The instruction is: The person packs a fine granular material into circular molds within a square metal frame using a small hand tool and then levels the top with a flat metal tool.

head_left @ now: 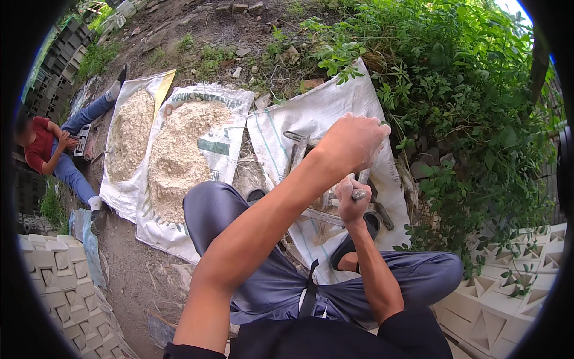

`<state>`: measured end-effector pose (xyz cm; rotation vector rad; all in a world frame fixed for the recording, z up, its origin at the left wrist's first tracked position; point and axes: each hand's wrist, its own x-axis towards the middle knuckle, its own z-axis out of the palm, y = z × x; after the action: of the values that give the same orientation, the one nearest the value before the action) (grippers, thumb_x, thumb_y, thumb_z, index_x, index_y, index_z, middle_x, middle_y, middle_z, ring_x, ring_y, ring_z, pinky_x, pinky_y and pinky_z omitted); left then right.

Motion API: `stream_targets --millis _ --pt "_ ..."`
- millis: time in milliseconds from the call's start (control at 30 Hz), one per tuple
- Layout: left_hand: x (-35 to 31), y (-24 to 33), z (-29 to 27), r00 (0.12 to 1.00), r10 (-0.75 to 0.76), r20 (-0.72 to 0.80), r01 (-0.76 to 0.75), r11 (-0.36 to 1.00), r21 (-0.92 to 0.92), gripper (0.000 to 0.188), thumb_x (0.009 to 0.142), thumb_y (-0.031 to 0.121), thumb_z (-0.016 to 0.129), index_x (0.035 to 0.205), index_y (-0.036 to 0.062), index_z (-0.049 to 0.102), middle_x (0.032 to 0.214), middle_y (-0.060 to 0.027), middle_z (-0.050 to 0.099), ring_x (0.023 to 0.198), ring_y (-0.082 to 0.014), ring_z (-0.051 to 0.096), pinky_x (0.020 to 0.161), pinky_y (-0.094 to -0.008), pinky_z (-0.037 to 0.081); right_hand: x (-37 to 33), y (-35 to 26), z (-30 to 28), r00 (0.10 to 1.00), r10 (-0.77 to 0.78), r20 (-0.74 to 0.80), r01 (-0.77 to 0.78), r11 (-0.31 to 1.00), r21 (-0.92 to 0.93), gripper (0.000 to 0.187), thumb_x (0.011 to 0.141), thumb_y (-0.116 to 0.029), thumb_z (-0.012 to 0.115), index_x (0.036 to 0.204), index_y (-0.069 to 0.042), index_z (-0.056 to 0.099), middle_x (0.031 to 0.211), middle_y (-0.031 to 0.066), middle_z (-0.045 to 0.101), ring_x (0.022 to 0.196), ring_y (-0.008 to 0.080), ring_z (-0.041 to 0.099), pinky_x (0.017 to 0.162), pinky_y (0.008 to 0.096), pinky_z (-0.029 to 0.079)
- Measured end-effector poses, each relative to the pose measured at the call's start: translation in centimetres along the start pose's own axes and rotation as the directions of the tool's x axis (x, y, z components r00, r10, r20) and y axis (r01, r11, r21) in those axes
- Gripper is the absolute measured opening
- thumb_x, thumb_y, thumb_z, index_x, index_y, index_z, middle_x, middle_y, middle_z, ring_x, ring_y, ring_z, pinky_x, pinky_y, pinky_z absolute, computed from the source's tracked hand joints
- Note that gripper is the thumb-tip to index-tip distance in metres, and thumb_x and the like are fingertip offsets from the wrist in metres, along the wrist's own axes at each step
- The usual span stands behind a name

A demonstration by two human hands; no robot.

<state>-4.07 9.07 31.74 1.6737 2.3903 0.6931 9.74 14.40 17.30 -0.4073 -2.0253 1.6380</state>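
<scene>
My right hand (353,204) is wrapped round a grey rod (359,194), dusted pale over the knuckles. The rod's blunt end juts from the top of my fist, pointing to my right and up toward my eyes. Its long axis looks foreshortened, and the far end is hidden, so I can't tell where that points. My left hand (354,143) hangs just beyond, fingers curled away from me; whether it's closed on anything I can't tell.

The rod sits above some metal bars (323,216) on a white sack (350,90) spread between my feet. One bar runs crosswise near me; another slants away under my left forearm. A dark tool (383,216) lies to the right, beside my sandal (345,254).

I'd judge the work to be under way: the rod is in hand and the bars are laid out. My arms cover the middle, so how much is done there, or left, I can't say. Plenty of pale powder (179,155) remains heaped on a sack to my left, with a second heap (133,131) past it.

Farther left sits a co-worker (43,140) in a red shirt. Patterned blocks (60,263) stand stacked behind me on both sides.
</scene>
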Motion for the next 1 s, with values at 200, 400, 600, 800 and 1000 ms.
stream_targets --millis 200,400,600,800,1000 --pt "0.5 -0.8 1.5 0.966 0.091 -0.241 -0.087 0.996 0.028 0.016 0.072 0.005 0.064 0.088 0.0048 0.066 0.076 -0.0116 0.067 0.076 -0.0296 0.069 0.067 -0.0394 0.054 1.0 4.2 -0.7 1.0 -0.006 0.023 0.009 0.985 -0.173 0.038 0.094 -0.012 0.05 0.058 0.001 0.05 0.049 0.0039 0.046 0.045 0.0101 0.045 0.044 0.0311 0.036" --pt "0.6 0.0 -0.5 1.0 -0.006 -0.004 0.006 0.999 -0.035 0.021 0.087 0.021 0.059 0.098 0.0031 0.061 0.091 -0.0147 0.064 0.087 -0.0342 0.064 0.075 -0.0444 0.052 0.0 2.8 0.1 0.997 -0.071 -0.044 0.065 0.991 -0.113 0.033 0.094 -0.01 0.049 0.063 0.001 0.051 0.049 0.0048 0.045 0.044 0.0099 0.044 0.042 0.031 0.036" --pt "0.8 -0.6 -0.5 1.0 -0.026 0.002 0.026 0.999 -0.028 0.021 0.088 0.021 0.058 0.099 0.0028 0.061 0.091 -0.0154 0.064 0.087 -0.034 0.064 0.077 -0.0435 0.052 1.2 -0.6 0.6 0.993 0.066 -0.1 -0.064 0.998 0.027 0.039 0.096 -0.011 0.047 0.059 0.002 0.049 0.051 0.0002 0.047 0.047 0.0066 0.043 0.044 0.0272 0.034" --pt "0.9 -0.2 -0.6 0.998 -0.04 0.053 0.04 0.999 -0.001 0.028 0.089 0.022 0.057 0.11 0.0053 0.062 0.1 -0.0146 0.065 0.094 -0.0333 0.064 0.081 -0.0431 0.052 -0.8 2.1 1.2 0.981 0.141 -0.132 -0.138 0.99 0.027 0.042 0.096 -0.014 0.047 0.057 0.001 0.05 0.05 0.0011 0.049 0.047 0.0078 0.045 0.045 0.0291 0.035" --pt "1.1 1.5 -0.8 0.999 0.013 0.034 -0.011 0.999 -0.053 0.029 0.089 0.023 0.057 0.112 0.0051 0.062 0.102 -0.0155 0.065 0.094 -0.0354 0.063 0.083 -0.0434 0.051 -0.2 2.5 0.5 0.956 0.171 -0.238 -0.139 0.98 0.144 0.042 0.095 -0.017 0.049 0.056 -0.001 0.049 0.05 0.0013 0.049 0.047 0.0081 0.046 0.045 0.0286 0.035"
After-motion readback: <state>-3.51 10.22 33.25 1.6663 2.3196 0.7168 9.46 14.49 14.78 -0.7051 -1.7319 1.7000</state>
